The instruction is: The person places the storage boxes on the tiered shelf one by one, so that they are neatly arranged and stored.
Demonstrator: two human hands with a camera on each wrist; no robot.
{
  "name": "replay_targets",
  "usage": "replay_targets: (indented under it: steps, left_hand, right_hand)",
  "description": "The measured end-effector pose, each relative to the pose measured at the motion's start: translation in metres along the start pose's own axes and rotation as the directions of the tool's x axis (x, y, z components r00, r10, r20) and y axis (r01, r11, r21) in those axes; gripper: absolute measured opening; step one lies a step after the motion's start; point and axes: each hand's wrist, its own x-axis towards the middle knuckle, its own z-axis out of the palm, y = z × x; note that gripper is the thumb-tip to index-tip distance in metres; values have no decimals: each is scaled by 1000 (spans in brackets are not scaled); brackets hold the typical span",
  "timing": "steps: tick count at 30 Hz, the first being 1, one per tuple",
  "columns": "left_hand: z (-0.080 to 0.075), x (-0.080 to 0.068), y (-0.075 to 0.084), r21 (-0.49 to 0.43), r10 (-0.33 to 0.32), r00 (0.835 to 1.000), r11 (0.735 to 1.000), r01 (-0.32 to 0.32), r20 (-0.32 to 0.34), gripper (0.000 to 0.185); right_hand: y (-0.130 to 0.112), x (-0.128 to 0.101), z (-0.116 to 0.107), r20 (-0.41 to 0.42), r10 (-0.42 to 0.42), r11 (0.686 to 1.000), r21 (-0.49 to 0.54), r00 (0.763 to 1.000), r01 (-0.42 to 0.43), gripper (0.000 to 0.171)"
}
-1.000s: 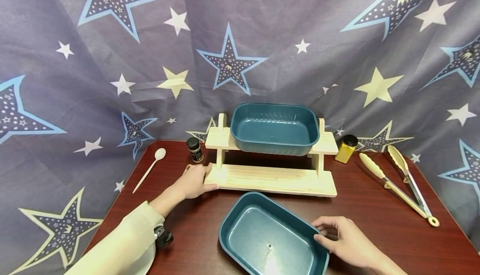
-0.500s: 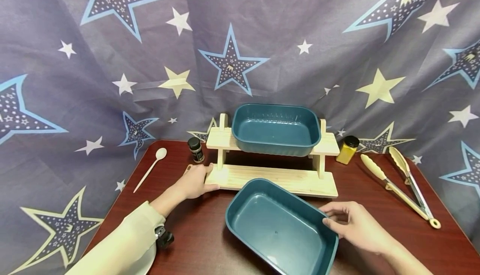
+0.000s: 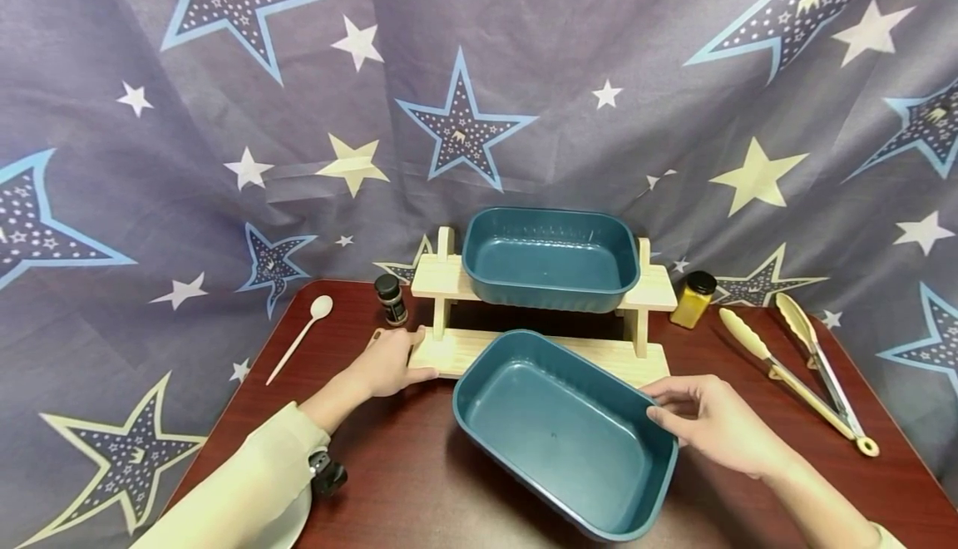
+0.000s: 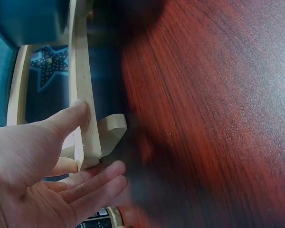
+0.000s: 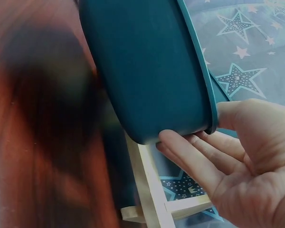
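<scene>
My left hand (image 3: 389, 362) grips the left end of a two-tier pale wooden rack (image 3: 452, 353). In the left wrist view, the thumb presses the front edge of its lower board (image 4: 85, 80) while the fingers reach round the end. A teal rectangular plastic bin (image 3: 554, 432) hangs tilted in front of the rack, overlapping the lower shelf. At its right end my right hand (image 3: 714, 424) pinches the rim, thumb over the lip; the right wrist view shows fingers against the outer wall. Another teal bin (image 3: 550, 295) sits on the upper shelf.
Behind the left hand stands a black-capped spice jar (image 3: 391, 299), with a white spoon (image 3: 299, 339) farther left. A yellow jar (image 3: 693, 299) and open tongs (image 3: 804, 374) lie right of the rack. A pale round dish (image 3: 288, 524) shows under the left sleeve. A starry cloth (image 3: 561, 75) hangs behind.
My right hand has lifted the front bin and moved it toward the rack and slightly right, so it now overlaps the lower shelf. The left hand keeps its place on the rack.
</scene>
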Motion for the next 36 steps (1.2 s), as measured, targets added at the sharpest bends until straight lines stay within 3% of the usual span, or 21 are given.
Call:
replay_targets:
  steps: [8,17,20,21,22,24,28,29,33,34,36]
  left_hand:
    - [-9,-3,10,12,-5,1000,1000,5,8,102]
    - [13,7,-17,42,13,1000,999,-12,-7,117]
    - [14,8,-18,64,21,1000,998,-20,-7,115]
    - [14,8,-18,67,22,1000,998,-21,-11,113]
    - [5,2,-6,70,35,999,997,-34,-11,108]
    - [4,1,-4,63,41,999,997,-39,-27,104]
    - [5,0,-4,62,35,999,998,-32,-37,105]
    - [14,5,-14,59,20,999,998,-18,-37,108]
    - [12,3,-11,55,14,999,998,-13,-29,108]
    - [3,-2,1,51,26,999,998,-24,-24,105]
    - [-3,-4,7,42,30,999,999,-28,-29,101]
  right_hand:
    - [-2,12,-4,-33,6,1000,21,999,-6,25]
    - [1,28,-5,-71,35,997,76,997,-30,29]
    - [1,33,-5,-78,40,997,67,996,-35,29]
    - [1,35,-5,-81,41,997,63,996,-36,29]
    - [1,37,-5,-82,39,998,60,996,-34,29]
    - [1,40,-4,-87,38,998,59,995,-33,30]
    - [3,47,-2,-94,24,998,64,995,-18,33]
    - [3,49,-2,-94,24,997,69,995,-18,33]
    - [3,54,0,-98,20,996,87,995,-12,34]
    - [3,55,1,-98,22,996,92,995,-13,34]
    - [4,57,1,-97,31,994,105,995,-21,34]
